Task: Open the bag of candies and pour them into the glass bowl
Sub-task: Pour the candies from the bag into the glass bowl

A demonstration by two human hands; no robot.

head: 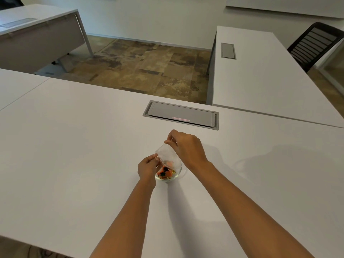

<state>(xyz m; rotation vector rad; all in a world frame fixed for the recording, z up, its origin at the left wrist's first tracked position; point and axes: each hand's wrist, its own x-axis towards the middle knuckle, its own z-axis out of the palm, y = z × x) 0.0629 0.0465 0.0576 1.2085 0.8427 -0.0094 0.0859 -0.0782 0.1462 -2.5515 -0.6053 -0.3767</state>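
A: What carries the objects, and what room surrounds it?
B: A white surface [74,146], with a grey cable hatch [180,114] just beyond the hands. Past its far edge lies patterned brown carpet [141,67]; a second white desk [260,71] adjoins on the right, a third desk [37,25] stands well apart at far left, and a black chair [314,43] sits at far right.

A: Where are the task's things?
B: The clear bag [166,154] is tilted mouth-down over the glass bowl [168,174], which stands on the surface between the wrists. Orange, dark and yellow candies [164,172] lie in the bowl; some remain at the bag's mouth.

A: How do the hands stand?
B: The left hand [147,169] pinches the bag's lower edge beside the bowl; the right hand [186,148] pinches its raised upper end.

A: Open room?
B: Bare surface extends left, right and nearer than both hands.
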